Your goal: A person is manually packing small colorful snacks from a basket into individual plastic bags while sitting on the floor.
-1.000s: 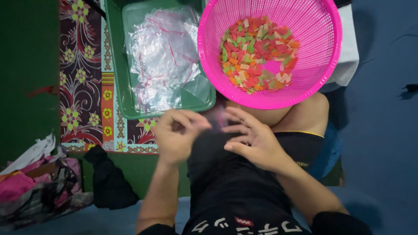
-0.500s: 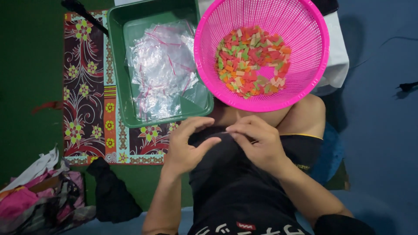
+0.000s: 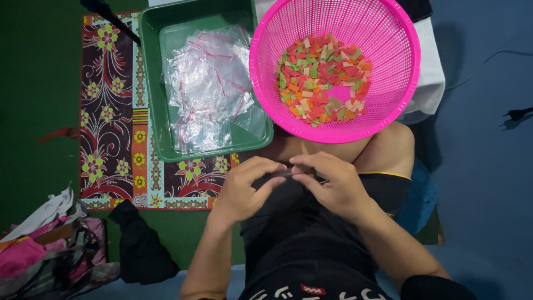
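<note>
Over the lap, both hands meet: left hand [image 3: 242, 189] and right hand [image 3: 332, 183] pinch a small clear plastic bag [image 3: 288, 173] between their fingertips, held flat and nearly edge-on, so its shape and contents are hard to make out. Beyond the grip, resting on a bare knee, sits a round pink plastic basket [image 3: 388, 44] with perforated walls, holding small flat pieces [image 3: 322, 78] in red, orange, green and cream. Just left of the basket and touching it, a green plastic tray [image 3: 150, 83] holds a loose heap of clear bags [image 3: 208, 89] with thin red strips. Tray sits on a patterned floral mat [image 3: 108, 111] laid over dark green floor; blue floor to the right of the grip. Near left of the grip, a dark cloth [image 3: 141, 239] and a crumpled pile of pink fabric [image 3: 44, 250], cut off at the frame edge.
</note>
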